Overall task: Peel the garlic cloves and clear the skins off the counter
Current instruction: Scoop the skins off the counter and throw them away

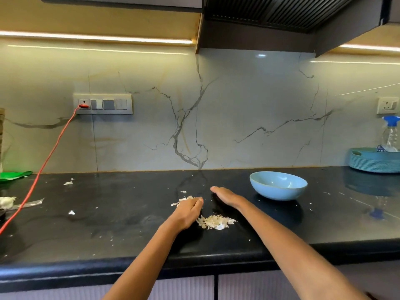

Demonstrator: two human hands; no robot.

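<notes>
A pile of pale garlic skins (pixel 215 221) lies on the black counter (pixel 121 217) between my two arms. My left hand (pixel 189 210) rests on the counter with its fingers curled, touching more skins (pixel 184 200) just beyond its knuckles. Whether it holds any skins is hidden. My right hand (pixel 226 195) lies on its edge on the counter, fingers straight and together, just past the pile. A light blue bowl (pixel 278 186) stands to the right of my right hand; its contents are hidden by the rim.
Loose skin scraps (pixel 69 182) are scattered over the left of the counter. A red cable (pixel 46 161) runs from the wall socket down across the left. A garlic bulb (pixel 7 202) sits at the left edge. A blue tray (pixel 375 160) with a spray bottle (pixel 390 135) stands back right.
</notes>
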